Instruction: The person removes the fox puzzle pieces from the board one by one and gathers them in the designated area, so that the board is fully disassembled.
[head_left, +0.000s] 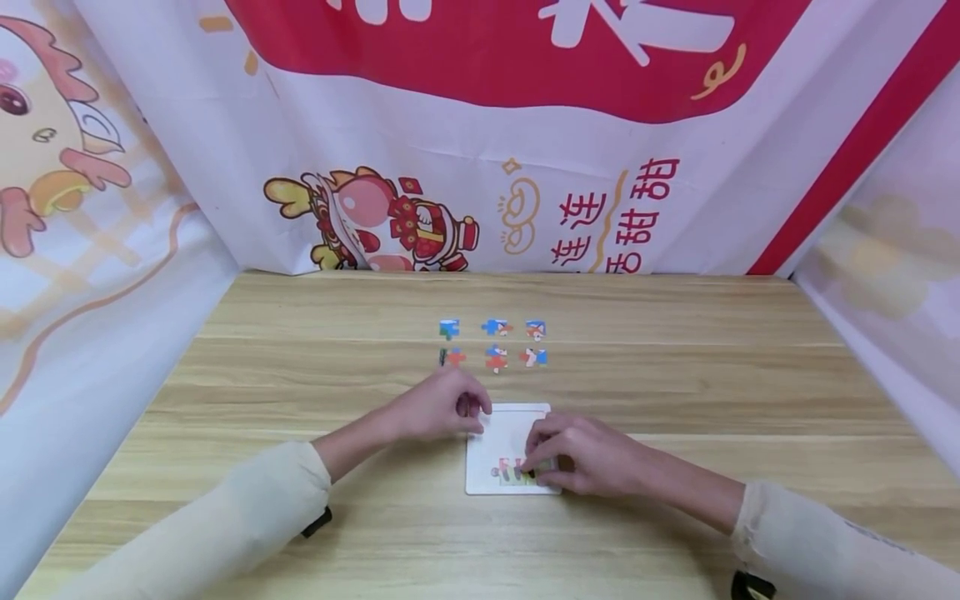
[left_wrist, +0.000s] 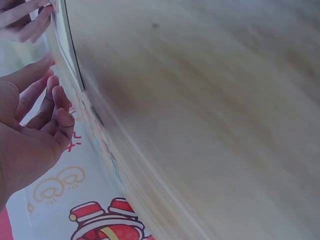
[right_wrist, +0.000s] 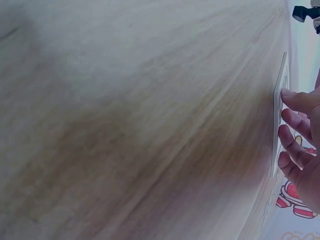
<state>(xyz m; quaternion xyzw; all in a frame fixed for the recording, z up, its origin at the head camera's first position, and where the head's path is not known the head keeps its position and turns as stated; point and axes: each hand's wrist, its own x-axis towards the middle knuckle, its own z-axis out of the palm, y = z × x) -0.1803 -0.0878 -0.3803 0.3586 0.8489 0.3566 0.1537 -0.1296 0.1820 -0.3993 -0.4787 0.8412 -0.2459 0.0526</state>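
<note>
A white puzzle tray [head_left: 502,433] lies flat on the table. Joined jigsaw pieces [head_left: 510,471] with a pink and yellow picture run along its near edge. My right hand [head_left: 588,454] is over the tray's right side, its fingertips touching these pieces and partly hiding them. In the right wrist view, the thumb [right_wrist: 295,100] and fingers come down on the tray [right_wrist: 280,115]. At the tray's far left corner hovers my left hand [head_left: 442,404], fingers loosely bent; no piece shows in it. The left wrist view shows those fingers [left_wrist: 57,107] beside the tray's edge.
Beyond the tray, several loose jigsaw pieces [head_left: 495,327] in blue, red and white lie in two rows. The wooden table [head_left: 675,358] meets a printed curtain [head_left: 465,142] at its back, with more cloth hanging at both sides.
</note>
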